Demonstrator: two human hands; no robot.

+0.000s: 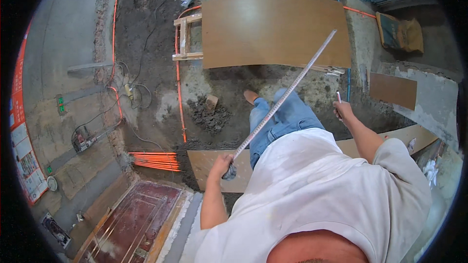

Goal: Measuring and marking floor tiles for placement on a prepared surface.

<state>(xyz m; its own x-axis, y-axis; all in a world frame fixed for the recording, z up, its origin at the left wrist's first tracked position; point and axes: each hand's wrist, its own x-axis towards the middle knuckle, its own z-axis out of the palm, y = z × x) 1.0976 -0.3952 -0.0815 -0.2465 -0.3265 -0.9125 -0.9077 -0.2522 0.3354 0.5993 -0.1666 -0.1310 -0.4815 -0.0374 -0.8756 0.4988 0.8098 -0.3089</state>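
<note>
My left hand grips the case end of a tape measure. Its long white blade runs stiffly up and to the right, ending over the right edge of a large brown board that lies on a wooden frame. My right hand is raised at the right and holds a thin pencil upright, clear of the tape. My blue-jeaned leg and shoe step forward on the dirt floor between the two hands.
A second board lies under my left hand. Orange pipes and cables cross the rough floor at left. A brick sits on a mortar heap. A small brown panel and a sack lie right. A red door panel lies below.
</note>
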